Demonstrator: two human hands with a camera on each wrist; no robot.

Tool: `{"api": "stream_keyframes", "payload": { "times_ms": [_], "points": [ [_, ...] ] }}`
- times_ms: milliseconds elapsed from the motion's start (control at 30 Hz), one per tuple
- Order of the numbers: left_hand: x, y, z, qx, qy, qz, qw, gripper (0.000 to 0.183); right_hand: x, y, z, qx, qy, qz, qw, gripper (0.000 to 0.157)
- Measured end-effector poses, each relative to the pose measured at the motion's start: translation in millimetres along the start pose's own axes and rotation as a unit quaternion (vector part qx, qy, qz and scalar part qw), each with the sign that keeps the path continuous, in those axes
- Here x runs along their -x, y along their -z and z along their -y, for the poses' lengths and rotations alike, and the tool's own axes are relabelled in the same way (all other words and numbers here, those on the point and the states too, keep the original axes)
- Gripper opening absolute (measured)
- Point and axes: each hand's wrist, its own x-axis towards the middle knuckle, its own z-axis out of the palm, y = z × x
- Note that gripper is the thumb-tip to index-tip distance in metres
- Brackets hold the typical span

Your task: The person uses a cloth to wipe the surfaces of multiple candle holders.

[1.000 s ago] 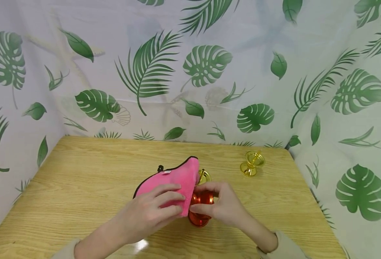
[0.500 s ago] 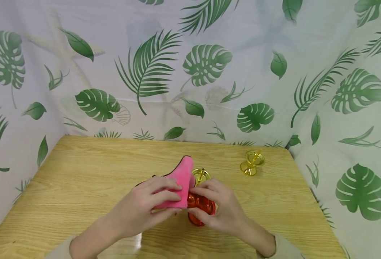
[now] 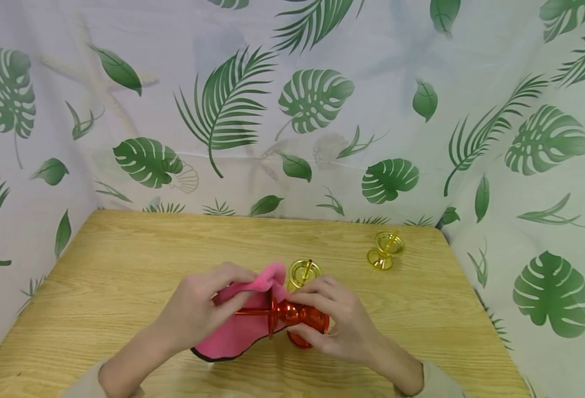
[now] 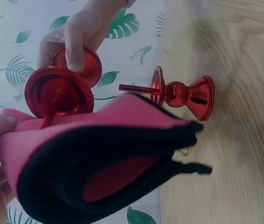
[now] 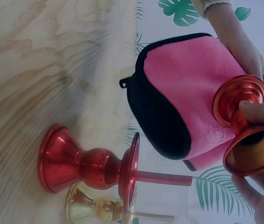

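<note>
My left hand [image 3: 193, 312] holds a pink cloth [image 3: 233, 338] with black edging, pinching a fold of it near the held candlestick's plate. My right hand [image 3: 344, 323] grips a shiny red candlestick [image 3: 309, 316] by its body, tilted sideways so its plate and spike point left over the cloth. The right wrist view shows its hollow base [image 5: 253, 149]. A second red candlestick [image 4: 183, 95] stands upright on the table below the hands, mostly hidden in the head view. Some left fingers are hidden by the cloth.
A gold candlestick [image 3: 303, 272] stands just behind the right hand, partly covered. Another gold candlestick [image 3: 383, 254] is farther back on the right of the wooden table [image 3: 138, 249]. Leaf-printed fabric [image 3: 243, 110] walls the back and sides.
My left hand has shifted left and turned over the cloth, which now hangs lower with its black edge toward me. The held candlestick's plate and spike have come into view.
</note>
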Motion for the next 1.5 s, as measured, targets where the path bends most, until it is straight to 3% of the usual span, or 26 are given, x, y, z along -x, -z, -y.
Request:
{"api": "stream_keyframes", "payload": {
  "times_ms": [200, 367, 467, 567, 667, 800, 933, 1133, 1300, 1500],
  "points": [
    [7.4, 5.6, 5.7, 0.007, 0.092, -0.046, 0.9947, 0.027, 4, -0.3, 0, -0.051, -0.052, -0.017, 0.997, 0.041],
    [11.3, 7.7, 8.9, 0.0, 0.129, -0.087, 0.9878, 0.026, 6, -1.3, 0, -0.121, -0.138, -0.054, 0.982, 0.044],
    [11.8, 5.7, 7.9, -0.005, 0.138, -0.11, 0.9844, 0.025, 3, -2.9, 0, -0.174, -0.203, -0.074, 0.961, 0.036],
    [11.4, 1.2, 5.0, -0.005, 0.135, -0.134, 0.9818, 0.025, -1, -5.1, 1, -0.23, -0.267, -0.095, 0.931, 0.028],
    [10.2, -4.9, 1.2, -0.01, 0.128, -0.154, 0.9796, 0.026, -7, -7.5, 2, -0.262, -0.32, -0.115, 0.903, 0.029],
    [7.6, -14.4, -3.3, -0.026, 0.122, -0.179, 0.9758, 0.027, -16, -10.9, 5, -0.285, -0.365, -0.142, 0.875, 0.032],
    [4.2, -24.8, -7.1, -0.047, 0.107, -0.204, 0.972, 0.028, -23, -16.2, 8, -0.312, -0.379, -0.159, 0.856, 0.031],
    [-1.2, -39.6, -13.8, -0.051, 0.086, -0.215, 0.9715, 0.029, -27, -25.3, 14, -0.346, -0.401, -0.155, 0.834, 0.033],
    [-4.1, -47.1, -17.8, -0.046, 0.08, -0.212, 0.9728, 0.03, -25, -28.6, 17, -0.363, -0.403, -0.134, 0.83, 0.035],
    [-5.5, -52.6, -21.5, -0.026, 0.085, -0.199, 0.9759, 0.033, -20, -26.9, 18, -0.354, -0.373, -0.124, 0.849, 0.037]
  ]
}}
